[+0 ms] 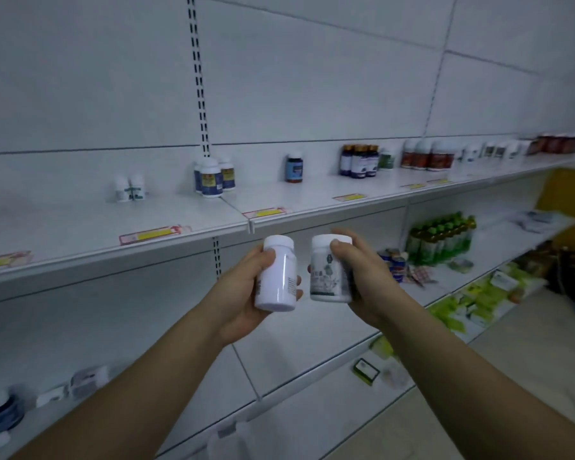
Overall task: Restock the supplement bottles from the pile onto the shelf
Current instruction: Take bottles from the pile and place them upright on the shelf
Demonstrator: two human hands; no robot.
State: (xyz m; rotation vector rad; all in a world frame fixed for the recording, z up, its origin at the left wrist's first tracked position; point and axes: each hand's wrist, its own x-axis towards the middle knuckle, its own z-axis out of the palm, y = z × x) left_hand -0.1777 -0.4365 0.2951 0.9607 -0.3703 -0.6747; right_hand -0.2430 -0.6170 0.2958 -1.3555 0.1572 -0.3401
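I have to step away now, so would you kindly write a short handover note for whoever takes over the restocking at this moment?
Left hand: grip closed on a plain white bottle, upright, in front of the shelf edge.
Right hand: grip closed on a white labelled bottle, beside the first.
Top shelf: small groups already stand along the back wall, among them a white pair, a blue-labelled trio and a single dark bottle; more further right.
Done: those groups are placed.
Left: shelve both held bottles, then fetch more. The pile is out of view.
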